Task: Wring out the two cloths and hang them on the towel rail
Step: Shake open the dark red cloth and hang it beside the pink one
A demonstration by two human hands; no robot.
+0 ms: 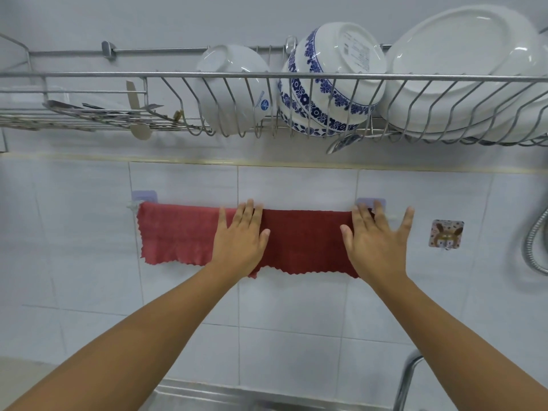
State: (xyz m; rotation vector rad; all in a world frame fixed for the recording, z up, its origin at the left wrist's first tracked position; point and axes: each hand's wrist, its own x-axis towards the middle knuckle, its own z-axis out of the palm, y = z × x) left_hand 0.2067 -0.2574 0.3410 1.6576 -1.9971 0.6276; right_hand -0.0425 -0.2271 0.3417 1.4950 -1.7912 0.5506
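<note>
Two cloths hang side by side over the towel rail on the tiled wall. The pale red cloth covers the rail's left half; the darker red cloth covers the right half. My left hand lies flat with fingers spread where the two cloths meet. My right hand lies flat, fingers spread, on the dark cloth's right edge, its fingertips at the rail's right mount. Neither hand grips anything. Most of the rail is hidden under the cloths.
A wire dish rack hangs above, holding a white bowl, a blue-patterned bowl and white plates. A hook sticker and a shower hose are at the right. A tap and sink edge lie below.
</note>
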